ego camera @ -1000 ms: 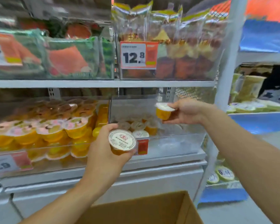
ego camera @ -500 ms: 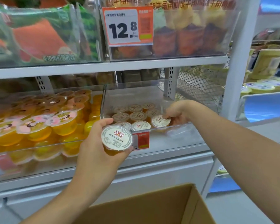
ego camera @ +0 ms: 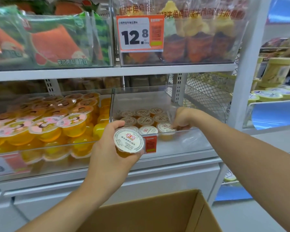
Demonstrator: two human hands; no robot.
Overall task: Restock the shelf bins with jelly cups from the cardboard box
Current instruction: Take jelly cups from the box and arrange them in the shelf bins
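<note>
My left hand (ego camera: 110, 154) grips a jelly cup (ego camera: 129, 142) with a white printed lid, held in front of the clear shelf bin (ego camera: 187, 141). Inside that bin stand several matching jelly cups (ego camera: 145, 121) in rows at its left side. My right hand (ego camera: 182, 118) reaches over the bin's front wall, its fingers resting on the front right cup (ego camera: 165, 128), which stands on the bin floor. The open cardboard box (ego camera: 157, 215) is below, at the bottom edge of the view.
To the left, a neighbouring bin (ego camera: 40, 131) is piled with yellow fruit jelly cups. The shelf above carries packaged snacks and a 12.8 price tag (ego camera: 139, 34). A white upright post (ego camera: 248, 64) bounds the shelf on the right; beyond it are blue shelves.
My right hand brought its cup down from above the bin and set it in the front row. My left hand has stayed in front of the bin with its cup.
</note>
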